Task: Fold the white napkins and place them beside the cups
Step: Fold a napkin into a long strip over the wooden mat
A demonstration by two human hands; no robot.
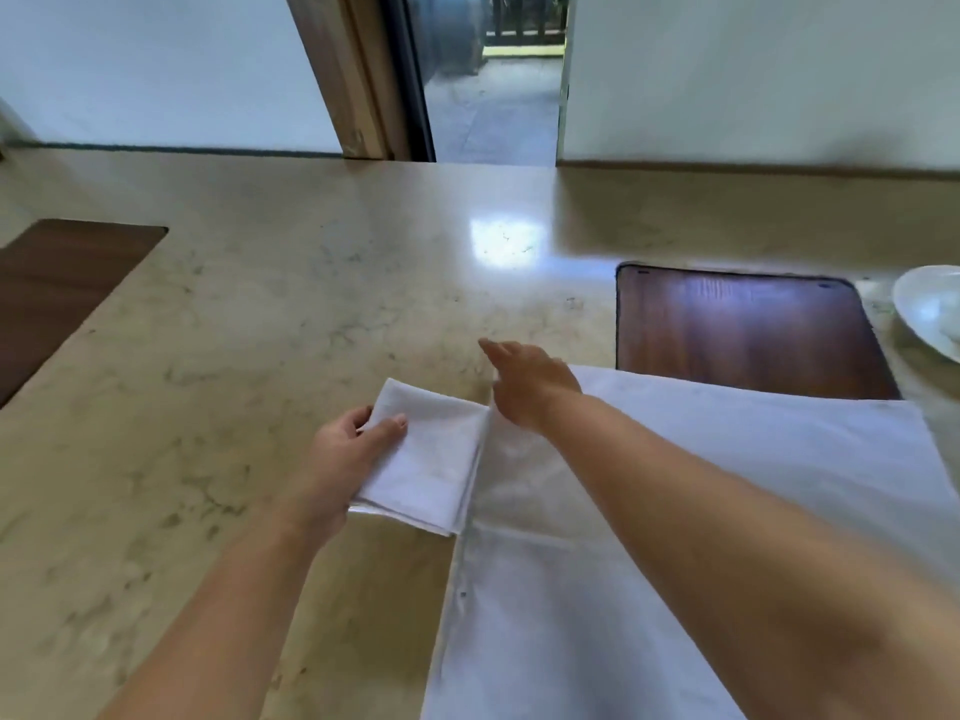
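Note:
A folded white napkin (434,462) lies low over the marble counter (249,324), pinched at its left edge by my left hand (345,459), thumb on top. To its right a large unfolded white napkin (675,511) is spread flat, reaching the near edge of the view. My right hand (530,387) hovers over the far left corner of that flat napkin, fingers stretched out and apart, holding nothing. No cups show in the view.
A dark wooden placemat (748,330) lies behind the flat napkin, partly under it. A white plate (930,309) sits at the right edge. Another dark placemat (57,288) is at the far left. A doorway (493,80) opens beyond the counter.

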